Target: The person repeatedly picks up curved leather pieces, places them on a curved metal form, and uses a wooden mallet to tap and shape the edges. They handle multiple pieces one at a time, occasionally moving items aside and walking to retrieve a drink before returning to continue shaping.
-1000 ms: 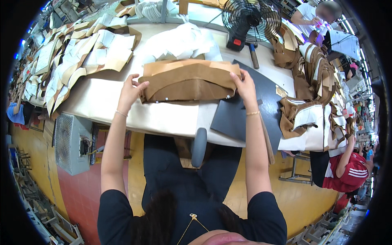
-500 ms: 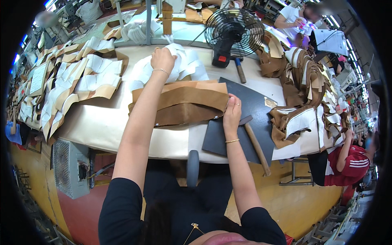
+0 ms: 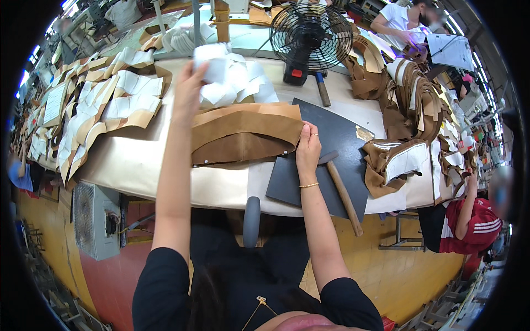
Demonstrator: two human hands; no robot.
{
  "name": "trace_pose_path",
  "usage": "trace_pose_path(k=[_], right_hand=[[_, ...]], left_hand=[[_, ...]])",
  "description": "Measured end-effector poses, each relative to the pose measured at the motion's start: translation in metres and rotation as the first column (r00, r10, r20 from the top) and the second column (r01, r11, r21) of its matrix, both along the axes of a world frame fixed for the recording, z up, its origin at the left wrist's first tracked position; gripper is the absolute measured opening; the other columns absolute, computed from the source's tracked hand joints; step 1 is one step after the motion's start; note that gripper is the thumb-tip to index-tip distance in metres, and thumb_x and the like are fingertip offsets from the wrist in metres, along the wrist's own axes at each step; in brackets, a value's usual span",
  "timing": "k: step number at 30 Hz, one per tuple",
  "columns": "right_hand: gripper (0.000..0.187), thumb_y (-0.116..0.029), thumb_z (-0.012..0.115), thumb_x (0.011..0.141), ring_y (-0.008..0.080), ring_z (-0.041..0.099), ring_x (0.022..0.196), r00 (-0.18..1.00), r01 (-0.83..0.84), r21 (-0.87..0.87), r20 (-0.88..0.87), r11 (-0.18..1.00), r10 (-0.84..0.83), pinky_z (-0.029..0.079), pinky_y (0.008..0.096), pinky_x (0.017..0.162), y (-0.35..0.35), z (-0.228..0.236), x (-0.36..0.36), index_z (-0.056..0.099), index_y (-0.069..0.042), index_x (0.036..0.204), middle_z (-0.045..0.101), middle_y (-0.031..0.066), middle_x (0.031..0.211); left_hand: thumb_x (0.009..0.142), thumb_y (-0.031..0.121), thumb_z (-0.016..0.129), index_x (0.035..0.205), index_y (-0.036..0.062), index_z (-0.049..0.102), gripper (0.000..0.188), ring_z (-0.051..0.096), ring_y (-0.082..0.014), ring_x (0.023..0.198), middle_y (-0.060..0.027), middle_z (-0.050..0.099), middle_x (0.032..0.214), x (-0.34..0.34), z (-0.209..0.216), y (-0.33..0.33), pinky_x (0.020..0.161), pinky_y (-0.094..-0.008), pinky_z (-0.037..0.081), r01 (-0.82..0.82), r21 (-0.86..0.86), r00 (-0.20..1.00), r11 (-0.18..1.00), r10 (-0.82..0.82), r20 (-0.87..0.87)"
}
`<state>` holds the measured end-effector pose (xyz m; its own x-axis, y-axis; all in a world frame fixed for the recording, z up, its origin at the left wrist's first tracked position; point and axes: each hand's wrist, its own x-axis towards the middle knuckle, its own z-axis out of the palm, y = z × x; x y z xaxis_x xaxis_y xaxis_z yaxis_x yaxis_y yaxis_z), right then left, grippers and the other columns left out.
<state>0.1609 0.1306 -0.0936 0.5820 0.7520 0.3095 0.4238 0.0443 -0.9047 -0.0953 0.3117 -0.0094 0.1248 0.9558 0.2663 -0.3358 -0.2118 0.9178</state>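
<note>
Closest to you, a gray rounded pad [image 3: 252, 222] sticks up at the near edge of the tabletop [image 3: 223, 185]. Off to your left, lower than the tabletop, is a gray metal box [image 3: 98, 220] with a mesh face; what it holds is too dark to make out. On your right a hammer [image 3: 346, 196] lies on a dark flat board [image 3: 351, 168], its handle reaching past the board's near edge.

In front of you the brown piece [image 3: 243, 131] lies on the tabletop, its right end over the board, with tan layers [image 3: 276, 110] showing along its far edge. Your right hand [image 3: 308, 149] pinches that right end, thumb on top, as it did half a second ago. Your left hand [image 3: 190, 83] has changed most: then it was down at the white pile [image 3: 247, 80]; now it has come away leftward, gripping a white piece [image 3: 212, 60], both blurred. A second ago it held the brown piece's left end.

Beyond the white pile stand a black fan [image 3: 312, 38] and, beside it, a second hammer [image 3: 323, 91]. Tan-and-white pieces [image 3: 127, 91] spread on the left; brown stacks [image 3: 417, 94] sit on the right, with a person in a white shirt [image 3: 395, 25] behind.
</note>
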Motion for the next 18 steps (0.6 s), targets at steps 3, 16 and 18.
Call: trace_pose_path(k=[3,16,18], right_hand=[[0.041,-0.037,0.042,0.105,0.0298,0.066,0.091,1.000,-0.010,-0.014,-0.003,1.000,0.010,0.049,0.0378,0.081,-0.001,0.001,0.002,0.062,-0.002,0.111,0.068,0.0173,0.099],[0.036,-0.032,0.045,0.104,0.0244,0.066,0.090,0.996,0.034,0.012,0.085,0.999,-0.034,0.049,0.0346,0.082,0.001,0.003,-0.003,0.062,-0.002,0.112,0.069,0.0151,0.098],[0.034,-0.031,0.046,0.103,0.0255,0.066,0.088,0.995,0.061,0.006,0.081,0.998,-0.062,0.049,0.0346,0.081,0.000,0.003,0.000,0.063,-0.001,0.110,0.069,0.0163,0.096]], left_hand=[[0.093,0.016,0.067,0.143,0.0059,0.035,0.060,0.063,-0.0183,0.098,-0.0153,0.061,0.115,-0.102,-0.010,-0.045,0.080,-0.0297,0.053,-0.493,0.152,0.843,0.857,0.513,-0.158],[0.088,-0.003,0.056,0.127,-0.0038,0.058,0.038,0.062,-0.0308,0.097,-0.0230,0.059,0.117,-0.630,-0.115,-0.189,0.081,-0.0388,0.055,-0.992,0.000,0.119,0.122,0.968,-0.220],[0.085,-0.008,0.058,0.124,-0.0035,0.058,0.040,0.062,-0.0324,0.093,-0.0244,0.058,0.114,-0.662,-0.132,-0.178,0.079,-0.0381,0.057,-0.987,-0.006,0.157,0.158,0.973,-0.166]])
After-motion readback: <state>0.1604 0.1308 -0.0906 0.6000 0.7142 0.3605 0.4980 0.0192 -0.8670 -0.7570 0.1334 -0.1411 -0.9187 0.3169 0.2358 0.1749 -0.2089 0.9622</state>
